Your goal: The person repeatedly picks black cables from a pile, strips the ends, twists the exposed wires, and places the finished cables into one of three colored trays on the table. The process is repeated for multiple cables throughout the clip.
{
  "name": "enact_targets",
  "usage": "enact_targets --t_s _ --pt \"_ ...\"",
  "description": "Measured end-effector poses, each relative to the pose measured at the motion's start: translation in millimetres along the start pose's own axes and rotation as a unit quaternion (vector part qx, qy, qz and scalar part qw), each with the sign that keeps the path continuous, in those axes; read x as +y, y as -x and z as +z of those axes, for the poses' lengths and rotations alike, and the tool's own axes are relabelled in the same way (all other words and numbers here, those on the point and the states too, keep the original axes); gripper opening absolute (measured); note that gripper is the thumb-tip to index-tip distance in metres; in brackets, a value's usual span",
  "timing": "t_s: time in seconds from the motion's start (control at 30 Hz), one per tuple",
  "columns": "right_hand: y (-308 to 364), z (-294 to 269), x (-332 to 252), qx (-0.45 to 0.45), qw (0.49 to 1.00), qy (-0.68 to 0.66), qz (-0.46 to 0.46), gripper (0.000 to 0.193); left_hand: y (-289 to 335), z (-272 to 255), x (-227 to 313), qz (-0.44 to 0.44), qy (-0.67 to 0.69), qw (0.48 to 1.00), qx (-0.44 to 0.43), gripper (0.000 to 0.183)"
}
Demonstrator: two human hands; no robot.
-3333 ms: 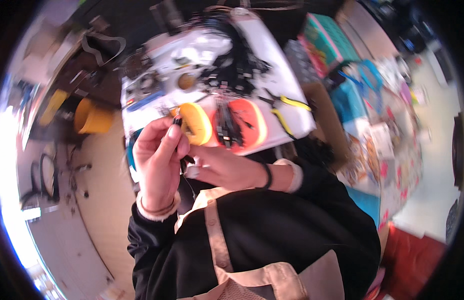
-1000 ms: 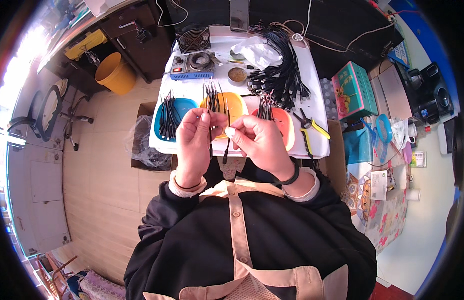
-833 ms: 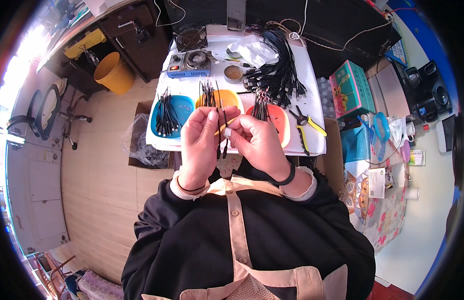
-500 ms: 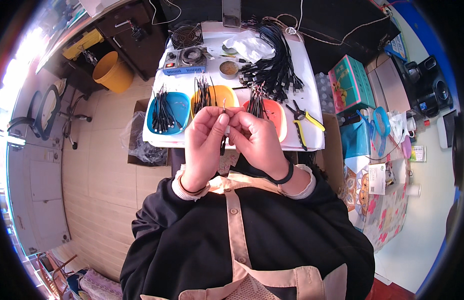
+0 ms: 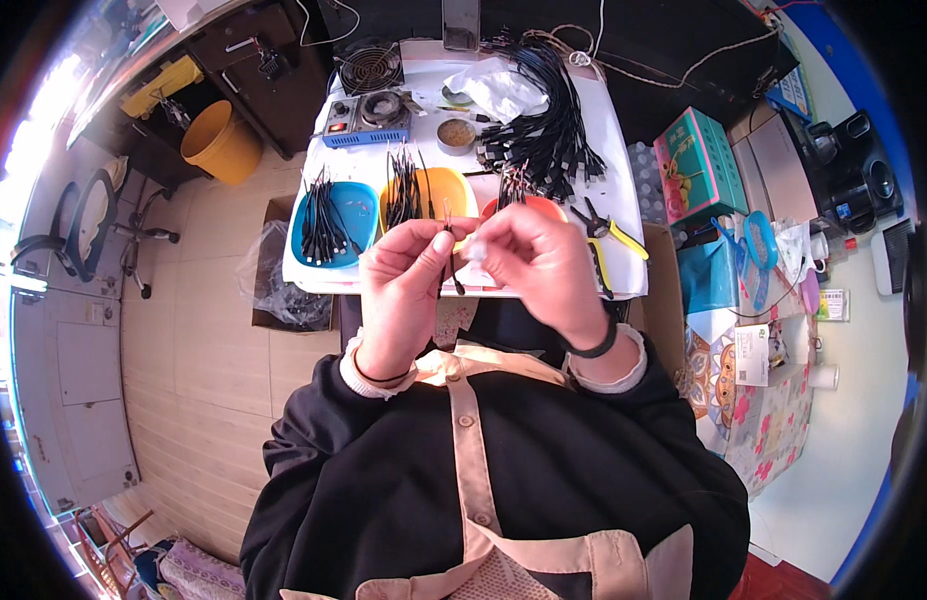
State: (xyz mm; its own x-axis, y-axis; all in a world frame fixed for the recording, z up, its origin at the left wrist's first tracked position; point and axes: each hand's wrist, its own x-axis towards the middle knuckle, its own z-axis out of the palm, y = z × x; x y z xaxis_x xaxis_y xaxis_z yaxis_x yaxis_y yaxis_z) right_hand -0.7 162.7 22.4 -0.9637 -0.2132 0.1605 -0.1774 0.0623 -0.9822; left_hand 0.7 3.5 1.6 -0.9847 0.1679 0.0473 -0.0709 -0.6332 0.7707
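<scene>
My left hand (image 5: 403,280) pinches a short black cable (image 5: 457,284) between thumb and fingers in front of the trays; thin bare wire ends stick up above the fingertips. Just right of it my right hand (image 5: 543,268) is closed, thumb against fingers, slightly smeared by motion. Something small and whitish shows at its fingertips, too blurred to name. Beyond the hands stand a blue tray (image 5: 360,212), a yellow tray (image 5: 451,187) and a red-orange tray (image 5: 551,210), each with short black cables in it. My right hand partly covers the red-orange one.
Wire strippers (image 5: 623,238) with yellow handles lie at the table's right. Behind the trays are a blue heating device (image 5: 368,132), a round tin (image 5: 456,136), a white plastic bag (image 5: 503,92) and a large bundle of black cables (image 5: 553,135). A cardboard box (image 5: 273,215) stands left of the table.
My right hand has moved right and slightly up, apart from the left hand's fingertips. The left hand stays nearly in place with the cable, whose lower part now shows more.
</scene>
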Motion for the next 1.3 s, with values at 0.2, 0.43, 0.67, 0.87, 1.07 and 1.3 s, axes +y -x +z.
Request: enact_targets --t_s 0.2,0.43,0.67,0.87,1.07,1.3 --pt "-19.6 -9.1 -1.1 -0.018 0.995 -0.093 -0.021 0.013 -0.8 -6.6 5.3 -0.069 0.021 0.996 -0.057 0.012" --pt "-16.2 -1.7 9.4 -0.048 0.966 -0.252 0.034 0.014 -1.9 -15.4 2.3 -0.119 0.122 0.984 -0.06 0.011" --pt "-15.2 3.9 8.5 -0.085 0.927 -0.358 0.075 0.013 -2.2 -25.6 3.8 -0.197 0.209 0.951 -0.11 0.012" --pt "-15.8 -2.5 1.7 -0.114 0.951 -0.277 0.074 0.012 -4.0 -31.2 6.0 -0.218 0.215 0.944 -0.124 0.013" --pt "-16.9 11.0 18.4 -0.04 0.904 -0.408 0.12 0.014 -7.4 -28.2 -0.6 -0.152 0.149 0.973 -0.095 0.012" --pt "-17.7 -5.9 39.9 -0.059 0.866 -0.461 0.184 0.015 -15.1 -28.4 -6.1 -0.07 -0.145 0.985 -0.067 0.013"
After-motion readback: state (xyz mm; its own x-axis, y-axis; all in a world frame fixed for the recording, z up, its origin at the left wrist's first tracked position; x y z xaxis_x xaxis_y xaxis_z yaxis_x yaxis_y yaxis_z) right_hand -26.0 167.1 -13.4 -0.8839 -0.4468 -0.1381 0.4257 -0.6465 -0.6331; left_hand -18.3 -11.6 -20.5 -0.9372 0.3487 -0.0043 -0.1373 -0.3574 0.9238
